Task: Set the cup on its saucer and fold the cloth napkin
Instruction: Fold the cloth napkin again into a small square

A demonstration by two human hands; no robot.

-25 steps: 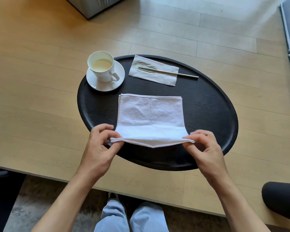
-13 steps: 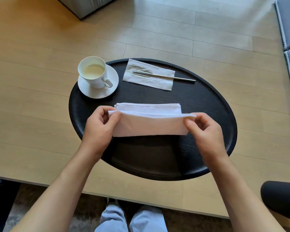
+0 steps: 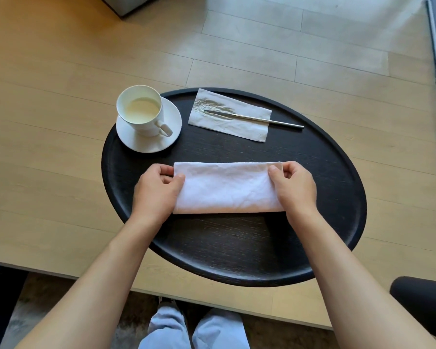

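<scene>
The cloth napkin lies flat on the black tray as a long white band, slightly wrinkled. The left hand and right hand pinch its two short ends. Half a second ago the near edge was raised in the air; now it is laid down. The cup stands on its saucer.

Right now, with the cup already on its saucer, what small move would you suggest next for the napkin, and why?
Probably press the fold flat, then bring one short end over to the other. The cloth napkin lies as a long strip on the tray, with the left hand and right hand pinching its ends, so it looks only partly folded.
</scene>
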